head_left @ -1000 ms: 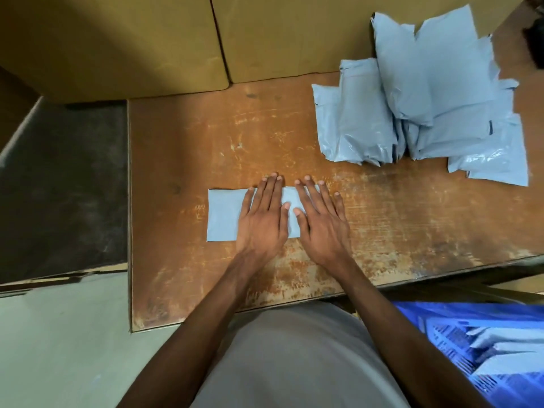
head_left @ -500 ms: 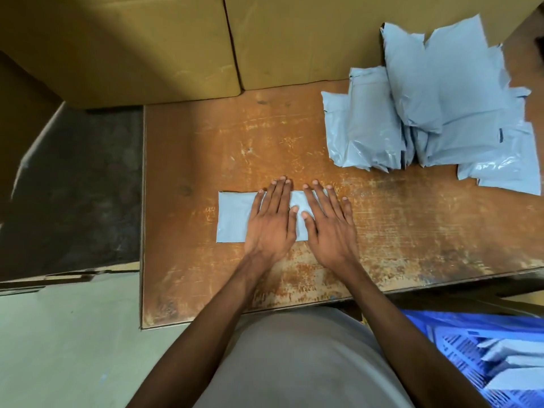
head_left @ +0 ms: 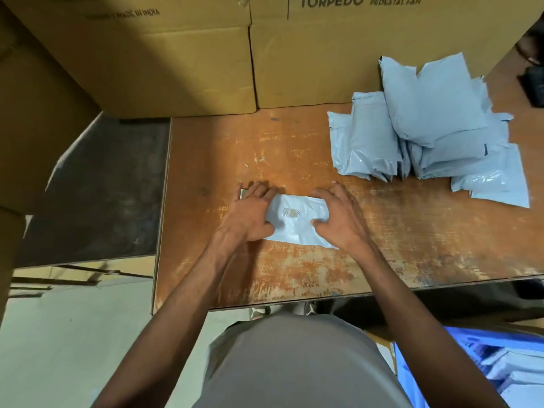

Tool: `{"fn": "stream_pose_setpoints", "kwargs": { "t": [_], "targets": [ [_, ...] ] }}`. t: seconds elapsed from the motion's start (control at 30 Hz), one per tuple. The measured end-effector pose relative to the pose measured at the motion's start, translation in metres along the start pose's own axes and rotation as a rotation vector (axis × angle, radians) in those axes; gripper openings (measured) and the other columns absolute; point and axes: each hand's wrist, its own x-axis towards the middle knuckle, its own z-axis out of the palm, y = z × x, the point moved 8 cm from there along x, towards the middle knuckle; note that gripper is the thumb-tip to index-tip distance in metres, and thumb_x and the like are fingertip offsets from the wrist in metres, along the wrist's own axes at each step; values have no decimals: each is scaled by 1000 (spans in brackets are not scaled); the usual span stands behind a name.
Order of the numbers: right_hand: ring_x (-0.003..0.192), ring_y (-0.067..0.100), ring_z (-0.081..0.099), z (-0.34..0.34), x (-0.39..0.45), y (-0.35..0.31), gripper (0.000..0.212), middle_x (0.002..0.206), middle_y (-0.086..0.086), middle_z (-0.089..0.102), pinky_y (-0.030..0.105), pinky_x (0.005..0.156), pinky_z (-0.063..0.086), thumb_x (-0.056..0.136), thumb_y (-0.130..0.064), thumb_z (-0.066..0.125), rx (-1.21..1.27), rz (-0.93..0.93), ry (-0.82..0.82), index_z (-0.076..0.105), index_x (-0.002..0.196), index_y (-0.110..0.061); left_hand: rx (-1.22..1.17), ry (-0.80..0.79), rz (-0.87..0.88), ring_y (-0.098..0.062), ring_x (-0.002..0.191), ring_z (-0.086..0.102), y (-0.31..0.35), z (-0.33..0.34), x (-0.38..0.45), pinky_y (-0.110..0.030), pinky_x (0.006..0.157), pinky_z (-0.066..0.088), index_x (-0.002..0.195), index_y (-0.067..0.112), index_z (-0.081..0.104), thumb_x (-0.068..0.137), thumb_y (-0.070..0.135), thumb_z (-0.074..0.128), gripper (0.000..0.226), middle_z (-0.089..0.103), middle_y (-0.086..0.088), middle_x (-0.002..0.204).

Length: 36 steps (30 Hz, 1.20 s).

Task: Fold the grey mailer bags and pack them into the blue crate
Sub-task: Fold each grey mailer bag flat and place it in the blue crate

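Mailer bag (head_left: 297, 220) in grey plastic lies on the worn wooden table (head_left: 412, 231) right in front of us, folded down to a short strip with a small printed mark facing up. Our left hand (head_left: 250, 213) grips its left end, fingers curled over the far edge, and our right hand (head_left: 338, 216) clasps the right end the same way, thumb tucked against the near side; both hands are closed on the bag rather than spread flat. We judge this one to be in its last fold or about to be lifted.

A pile of mailer bags (head_left: 426, 134) sits well apart at the far right of the table, against the cardboard boxes (head_left: 176, 63), so much of the work seems to remain. The blue crate (head_left: 471, 363) stands low at our right, beside our body, with several pale folded bags already inside it. How full it is we cannot tell, since the frame cuts it off.
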Motion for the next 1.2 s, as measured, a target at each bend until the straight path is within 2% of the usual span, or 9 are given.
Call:
{"fn": "stream_pose_setpoints", "kwargs": {
  "t": [0.1,0.2,0.27,0.33,0.47,0.57,0.73,0.9,1.2],
  "targets": [
    [106,24,61,-15,0,-13,52,120,-3,52,33,87,48,79,-26,79,-30,-25,10,66,129,-24,32,70,10,-26,140,37,2,-18,-2,-53,125,9,156,28,35,67,29,72,97,46,-3,139],
    [88,19,59,-42,-7,-30,33,104,-5,51,29,71,43,79,-18,80,-62,-132,180,70,111,-19,99,288,80,-30,122,50,8,-44,-15,-54,122,21,138,25,58,63,32,75,77,54,-4,117],
    [87,15,52,-57,-17,-37,33,100,-4,53,29,76,39,73,-6,78,-66,-199,336,69,103,-17,140,466,108,-31,116,55,12,-58,-26,-57,120,28,118,20,69,66,31,80,54,58,-5,113],
    [90,18,51,-59,-27,-38,42,100,0,55,33,81,40,63,0,77,-75,-224,422,68,101,-16,129,546,103,-32,117,56,13,-59,-32,-57,117,32,111,17,69,65,28,84,49,60,-7,115],
    [113,19,56,-19,-40,-26,60,120,-1,57,42,105,35,56,-20,77,-160,-234,194,70,115,-23,70,370,98,-28,133,45,5,-13,-35,-59,118,27,115,24,66,62,60,80,66,56,-3,129],
    [126,17,54,2,-52,-15,51,132,-5,54,49,110,36,72,-39,66,-71,-231,125,67,122,-29,-31,379,64,-23,136,45,-4,13,-43,-54,118,27,124,25,63,76,73,61,67,56,2,133],
    [147,22,41,17,-39,-16,48,155,2,48,49,119,33,108,-39,41,59,-172,224,50,150,-16,-227,508,5,-23,149,35,7,25,-38,-45,123,27,149,14,50,108,41,36,51,51,-4,154],
    [160,16,8,39,-28,-20,57,172,-4,18,49,128,17,112,-44,23,-15,-179,128,22,165,-24,-197,477,-65,-14,158,14,17,49,-22,-47,128,13,162,18,28,111,40,29,56,27,2,169],
    [160,16,7,53,-24,-19,55,172,-8,16,51,128,13,112,-42,25,-164,-195,122,20,165,-27,-117,467,-79,-16,158,15,17,57,-17,-49,128,12,163,16,26,111,38,29,57,26,1,169]
  ]
}}
